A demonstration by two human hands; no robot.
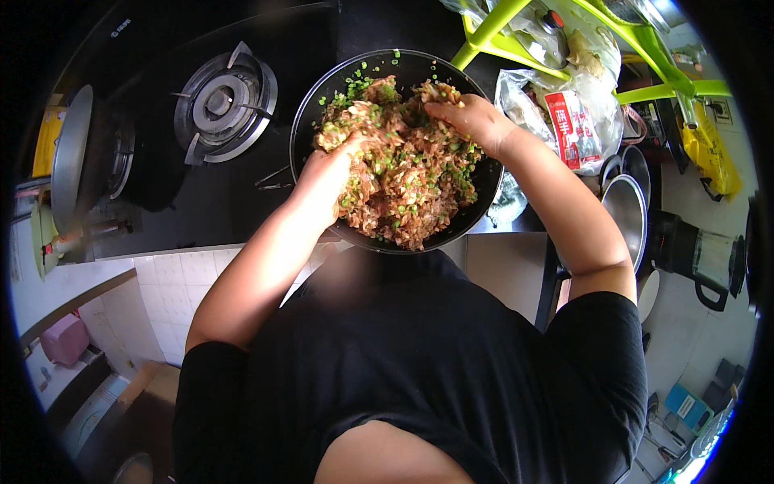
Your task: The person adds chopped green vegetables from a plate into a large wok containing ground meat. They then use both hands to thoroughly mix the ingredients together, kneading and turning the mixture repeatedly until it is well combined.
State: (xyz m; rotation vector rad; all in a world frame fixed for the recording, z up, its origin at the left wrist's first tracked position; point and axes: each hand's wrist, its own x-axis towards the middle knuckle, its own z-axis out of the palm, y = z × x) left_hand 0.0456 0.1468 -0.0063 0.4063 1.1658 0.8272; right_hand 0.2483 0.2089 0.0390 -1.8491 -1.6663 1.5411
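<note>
A black pan [301,113] holds a heap of minced filling [403,181], reddish-brown with pale bits and chopped scallions [359,83]. My left hand [326,173] is sunk into the heap at the pan's left side, closed around filling, its fingertips covered by it. At the upper right, my right hand [472,121] curls its fingers into the filling, with a clump at the fingertips. More loose scallion rings lie along the pan's far inside wall. Both forearms reach over the near rim.
Left of the pan is a gas burner [218,101] on a black hob, with a grey lid [74,157] farther left. A green rack [492,24] and plastic bags [592,121] stand close on the right. Beyond my right forearm are a metal pot [627,206] and a blender [713,258].
</note>
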